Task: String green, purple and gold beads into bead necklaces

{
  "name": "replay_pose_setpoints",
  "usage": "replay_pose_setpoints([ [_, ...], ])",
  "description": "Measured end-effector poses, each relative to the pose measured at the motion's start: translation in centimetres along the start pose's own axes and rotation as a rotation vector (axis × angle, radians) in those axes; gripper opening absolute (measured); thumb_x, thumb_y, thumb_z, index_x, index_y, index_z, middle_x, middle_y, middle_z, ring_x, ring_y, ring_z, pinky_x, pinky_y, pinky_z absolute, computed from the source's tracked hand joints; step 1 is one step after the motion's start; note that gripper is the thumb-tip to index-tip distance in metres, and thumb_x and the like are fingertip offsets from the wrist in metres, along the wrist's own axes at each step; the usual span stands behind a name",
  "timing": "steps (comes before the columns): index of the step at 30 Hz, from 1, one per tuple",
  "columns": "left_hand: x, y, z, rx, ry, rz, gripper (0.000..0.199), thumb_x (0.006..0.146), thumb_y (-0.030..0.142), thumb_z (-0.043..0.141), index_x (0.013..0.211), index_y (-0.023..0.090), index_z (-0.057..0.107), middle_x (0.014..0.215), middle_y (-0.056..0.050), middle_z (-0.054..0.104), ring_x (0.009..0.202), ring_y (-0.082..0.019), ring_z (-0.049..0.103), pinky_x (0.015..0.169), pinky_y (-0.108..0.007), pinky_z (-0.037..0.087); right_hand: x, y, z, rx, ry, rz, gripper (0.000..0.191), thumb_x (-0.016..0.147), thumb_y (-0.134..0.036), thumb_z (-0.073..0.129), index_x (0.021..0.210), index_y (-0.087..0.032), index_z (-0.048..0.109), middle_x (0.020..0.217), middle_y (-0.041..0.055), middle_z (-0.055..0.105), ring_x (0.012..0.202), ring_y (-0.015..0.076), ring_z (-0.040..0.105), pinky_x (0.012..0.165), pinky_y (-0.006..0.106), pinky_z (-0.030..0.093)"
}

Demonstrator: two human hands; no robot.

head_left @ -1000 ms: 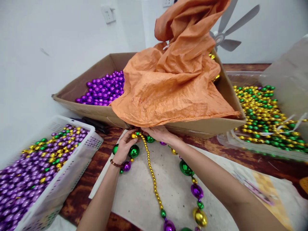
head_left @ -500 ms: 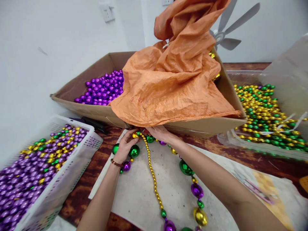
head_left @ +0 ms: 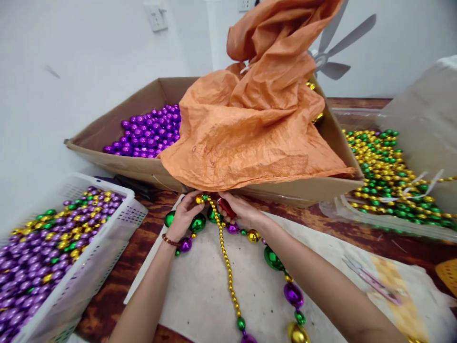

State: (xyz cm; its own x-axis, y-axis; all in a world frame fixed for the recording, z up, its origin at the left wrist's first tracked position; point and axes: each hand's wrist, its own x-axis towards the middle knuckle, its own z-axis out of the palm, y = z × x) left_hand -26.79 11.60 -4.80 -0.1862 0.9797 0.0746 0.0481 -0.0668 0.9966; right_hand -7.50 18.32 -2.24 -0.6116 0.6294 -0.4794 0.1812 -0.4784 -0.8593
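Observation:
My left hand (head_left: 183, 216), with a brown bead bracelet at its wrist, pinches the bead necklace near a gold bead (head_left: 200, 199), just below the box. Close on its right, my right hand (head_left: 237, 212) is closed around a dark red object (head_left: 226, 208), perhaps a lighter. A strand of small gold beads (head_left: 228, 267) runs down from between the hands. Large green, purple and gold beads (head_left: 293, 294) curve under my right forearm. The necklace lies on a pale sheet (head_left: 264, 286); the orange sack's edge is just above my fingertips.
A cardboard box (head_left: 117, 164) holds purple beads and an orange sack (head_left: 246, 138). At the left stands a white basket (head_left: 124, 190) of mixed beads. A clear bin (head_left: 378, 221) of gold and green beads is at the right, with pink-handled scissors (head_left: 373, 281) nearer.
My right hand has come out from under the sack's edge, and the dark red object now shows in it. My left hand keeps its pinch. The view has shifted slightly.

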Motion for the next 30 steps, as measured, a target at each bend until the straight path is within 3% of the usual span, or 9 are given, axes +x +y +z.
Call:
replay_pose_setpoints([
  [2, 0.1, 0.1, 0.0, -0.005, -0.032, -0.001, 0.045, 0.076, 0.038, 0.081, 0.117, 0.023, 0.07, 0.117, -0.006, 0.073, 0.107, -0.023, 0.068, 0.097, -0.037, 0.055, 0.2, -0.1, -0.6, -0.092, 0.046, -0.063, 0.064, 0.092, -0.076, 0.042, 0.066, -0.02, 0.057, 0.059, 0.0007, 0.052, 0.048, 0.0121, 0.043, 0.044, 0.025, 0.029],
  [5, 0.2, 0.1, 0.0, -0.015, -0.046, 0.001, 0.045, 0.076, 0.037, 0.081, 0.117, 0.023, 0.07, 0.116, -0.005, 0.074, 0.106, -0.022, 0.068, 0.096, -0.036, 0.055, 0.9, -0.5, -1.5, -0.336, 0.178, -0.265, 0.059, 0.095, -0.069, 0.045, 0.069, -0.018, 0.062, 0.067, 0.003, 0.061, 0.06, 0.0149, 0.05, 0.056, 0.026, 0.037],
  [8, 0.4, -0.1, -0.1, -0.014, -0.021, -0.003, 0.045, 0.075, 0.036, 0.082, 0.116, 0.022, 0.07, 0.114, -0.005, 0.074, 0.104, -0.021, 0.068, 0.095, -0.036, 0.055, 1.6, -0.9, -1.7, -0.478, 0.21, -0.377, 0.057, 0.095, -0.066, 0.047, 0.067, -0.019, 0.062, 0.071, 0.0031, 0.064, 0.069, 0.0178, 0.055, 0.068, 0.028, 0.04],
  [14, 0.6, -0.3, -0.2, 0.0, 0.016, -0.01, 0.046, 0.074, 0.038, 0.083, 0.115, 0.023, 0.07, 0.114, -0.005, 0.074, 0.104, -0.021, 0.067, 0.097, -0.034, 0.052, 2.1, -0.8, -1.2, -0.483, 0.14, -0.418, 0.059, 0.1, -0.063, 0.036, 0.065, -0.021, 0.057, 0.068, 0.0026, 0.061, 0.069, 0.0191, 0.054, 0.07, 0.03, 0.042],
  [17, 0.7, -0.5, -0.4, 0.004, 0.03, -0.013, 0.045, 0.074, 0.038, 0.083, 0.114, 0.023, 0.07, 0.111, -0.005, 0.074, 0.102, -0.021, 0.067, 0.096, -0.035, 0.052, 2.3, -0.3, -1.1, -0.484, 0.155, -0.467, 0.055, 0.103, -0.058, 0.033, 0.073, -0.022, 0.062, 0.071, 0.0029, 0.062, 0.073, 0.0205, 0.056, 0.072, 0.031, 0.043],
  [23, 0.8, -0.4, -0.3, 0.006, 0.017, -0.016, 0.045, 0.073, 0.037, 0.084, 0.113, 0.023, 0.071, 0.113, -0.005, 0.074, 0.103, -0.021, 0.067, 0.096, -0.034, 0.051, 3.1, 0.3, -1.4, -0.622, 0.218, -0.563, 0.034, 0.102, -0.047, 0.047, 0.094, -0.022, 0.069, 0.085, 0.0051, 0.068, 0.087, 0.0221, 0.06, 0.082, 0.031, 0.046],
  [30, 0.9, -0.6, -0.4, 0.025, -0.003, -0.037, 0.046, 0.072, 0.039, 0.084, 0.114, 0.023, 0.07, 0.116, -0.005, 0.073, 0.107, -0.022, 0.066, 0.098, -0.036, 0.05, 3.0, -0.2, -1.2, -0.806, 0.253, -0.455, 0.035, 0.106, -0.034, 0.039, 0.104, -0.018, 0.07, 0.097, 0.0093, 0.071, 0.098, 0.0249, 0.064, 0.091, 0.035, 0.045],
])
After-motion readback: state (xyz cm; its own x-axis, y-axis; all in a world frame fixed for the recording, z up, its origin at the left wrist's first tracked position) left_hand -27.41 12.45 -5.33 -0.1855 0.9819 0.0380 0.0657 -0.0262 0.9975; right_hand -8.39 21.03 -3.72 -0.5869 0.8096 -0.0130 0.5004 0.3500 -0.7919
